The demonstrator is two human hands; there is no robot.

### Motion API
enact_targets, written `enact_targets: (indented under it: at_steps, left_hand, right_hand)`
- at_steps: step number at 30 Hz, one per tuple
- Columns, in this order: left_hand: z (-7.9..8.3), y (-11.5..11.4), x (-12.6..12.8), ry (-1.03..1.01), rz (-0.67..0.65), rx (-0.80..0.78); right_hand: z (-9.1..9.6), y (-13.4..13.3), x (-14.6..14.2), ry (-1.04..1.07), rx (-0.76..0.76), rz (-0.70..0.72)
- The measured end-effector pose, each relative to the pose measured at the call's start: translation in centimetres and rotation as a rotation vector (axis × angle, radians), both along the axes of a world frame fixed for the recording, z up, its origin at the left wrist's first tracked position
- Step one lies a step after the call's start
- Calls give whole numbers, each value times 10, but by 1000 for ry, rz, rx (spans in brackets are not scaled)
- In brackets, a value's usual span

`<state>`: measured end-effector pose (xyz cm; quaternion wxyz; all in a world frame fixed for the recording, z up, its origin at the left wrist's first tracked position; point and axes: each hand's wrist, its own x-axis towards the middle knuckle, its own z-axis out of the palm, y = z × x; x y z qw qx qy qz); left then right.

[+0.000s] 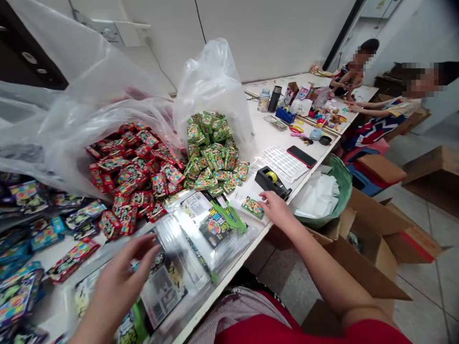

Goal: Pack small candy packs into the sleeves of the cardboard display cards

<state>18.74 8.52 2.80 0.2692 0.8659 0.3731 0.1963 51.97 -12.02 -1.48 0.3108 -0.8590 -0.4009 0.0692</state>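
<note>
My left hand (116,282) hovers over the near left of the table, slightly blurred, its thumb and fingers apart and nothing seen between them. Below it lie clear plastic packages (168,286) with black printed cards and green straps. My right hand (278,210) has its fingertips closed at the right end of a small green printed packet (253,207). The contact is partly hidden by the fingers. Between the hands rests another clear package (215,227) with a printed card. A black tape dispenser (270,181) with yellow tape stands just beyond my right hand.
Red packets (136,167) and green packets (211,162) spill from plastic bags at the back. Purple and blue packets (21,234) lie left. Label sheets (281,161) and a phone (301,156) lie farther right. A lined green bin (337,186) and open cartons (369,248) stand beside the table. Two people sit beyond.
</note>
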Motion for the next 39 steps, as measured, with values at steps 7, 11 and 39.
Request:
enact_targets:
  at_steps: [7,11,39]
  left_hand:
    - [-10,-19,208,174,-443,-112]
    - [-35,-23,258,209,-399,-87]
    - [-53,-12,271,-129,-165,-1038]
  right_hand:
    - [-20,-10,-15,-140,-185,55]
    - [-28,-10,-16,-87,-167,85]
    - [-28,-38,13,23,98,-161]
